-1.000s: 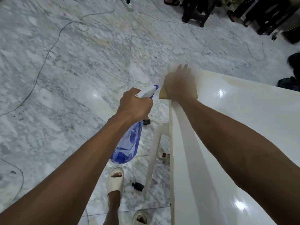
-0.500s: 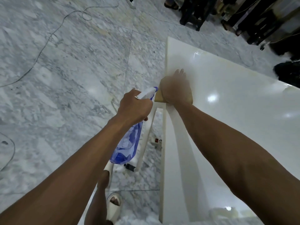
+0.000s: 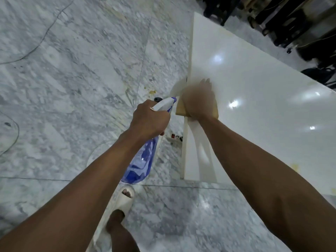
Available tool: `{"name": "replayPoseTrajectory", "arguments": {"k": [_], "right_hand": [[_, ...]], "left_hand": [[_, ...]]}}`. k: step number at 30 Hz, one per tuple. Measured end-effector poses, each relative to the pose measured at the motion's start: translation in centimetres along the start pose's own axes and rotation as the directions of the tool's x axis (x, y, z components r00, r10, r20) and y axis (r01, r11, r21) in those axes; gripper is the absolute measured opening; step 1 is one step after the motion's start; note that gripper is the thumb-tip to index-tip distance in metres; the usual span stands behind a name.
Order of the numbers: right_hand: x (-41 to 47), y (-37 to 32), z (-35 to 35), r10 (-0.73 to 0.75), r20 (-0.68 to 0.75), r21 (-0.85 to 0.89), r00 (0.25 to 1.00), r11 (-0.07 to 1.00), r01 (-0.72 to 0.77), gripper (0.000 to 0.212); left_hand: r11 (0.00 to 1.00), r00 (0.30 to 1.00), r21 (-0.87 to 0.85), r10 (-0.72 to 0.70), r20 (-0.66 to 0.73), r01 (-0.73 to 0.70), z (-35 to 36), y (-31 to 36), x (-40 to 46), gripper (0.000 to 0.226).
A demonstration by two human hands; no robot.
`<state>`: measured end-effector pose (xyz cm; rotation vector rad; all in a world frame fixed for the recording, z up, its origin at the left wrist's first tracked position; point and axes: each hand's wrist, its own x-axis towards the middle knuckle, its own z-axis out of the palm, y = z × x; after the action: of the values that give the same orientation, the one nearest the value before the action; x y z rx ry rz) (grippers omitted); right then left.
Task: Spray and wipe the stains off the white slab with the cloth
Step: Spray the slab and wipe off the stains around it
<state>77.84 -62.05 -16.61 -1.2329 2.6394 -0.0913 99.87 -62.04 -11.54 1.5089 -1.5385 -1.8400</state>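
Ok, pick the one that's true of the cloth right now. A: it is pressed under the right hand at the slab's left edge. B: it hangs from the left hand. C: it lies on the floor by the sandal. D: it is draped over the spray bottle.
A: the right hand lies flat on the tan cloth at the left edge of the white slab, while the left hand grips the spray bottle.

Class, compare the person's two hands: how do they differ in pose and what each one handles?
The left hand curls round the blue spray bottle, off the slab over the floor. The right hand lies flat, fingers straight, pressing the tan cloth onto the white slab. Both are bare.
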Motion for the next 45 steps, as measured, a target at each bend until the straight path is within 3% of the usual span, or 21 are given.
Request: {"name": "replayPoseTrajectory", "arguments": {"k": [9, 26, 31, 35, 37, 39, 41, 45], "right_hand": [[-10.2, 1.4, 1.0, 0.011, 0.000, -0.015, 1.000, 1.000, -0.011, 0.083], [-21.2, 3.8, 2.7, -0.082, 0.084, -0.149, 0.993, 0.984, 0.094, 0.086], [-21.6, 4.3, 2.2, -0.129, 0.157, -0.056, 0.979, 0.989, 0.140, 0.107], [-23.7, 6.5, 1.7, -0.345, 0.298, -0.257, 0.890, 0.869, 0.423, 0.148], [-23.9, 7.2, 1.9, -0.390, 0.292, -0.325, 0.873, 0.818, 0.475, 0.139], [-24.4, 7.0, 1.9, -0.397, 0.272, -0.314, 0.877, 0.824, 0.471, 0.109], [-25.1, 6.6, 1.8, -0.371, 0.263, -0.263, 0.891, 0.861, 0.436, 0.081], [-26.8, 4.5, -2.9, -0.349, 0.400, -0.057, 0.847, 0.913, 0.404, 0.057]], "left_hand": [[0.999, 0.999, -0.046, -0.014, 0.047, 0.016, -1.1, -4.2, -6.6, 0.055], [0.997, 0.994, 0.070, 0.035, 0.102, -0.043, -1.0, -4.7, -13.8, 0.051], [0.992, 0.993, 0.106, 0.059, 0.105, -0.070, -1.0, -3.3, -14.1, 0.048], [0.985, 0.990, 0.138, 0.087, 0.108, -0.101, -1.3, -1.8, -14.7, 0.035], [0.980, 0.989, 0.160, 0.105, 0.109, -0.121, -1.5, -0.8, -15.2, 0.023], [0.976, 0.986, 0.169, 0.122, 0.115, -0.140, -1.7, 0.0, -15.9, 0.018], [0.970, 0.982, 0.179, 0.142, 0.127, -0.164, -2.0, 0.9, -16.5, 0.026], [0.955, 0.985, 0.255, 0.123, 0.119, -0.150, -2.6, 3.8, -18.5, 0.024]]}}
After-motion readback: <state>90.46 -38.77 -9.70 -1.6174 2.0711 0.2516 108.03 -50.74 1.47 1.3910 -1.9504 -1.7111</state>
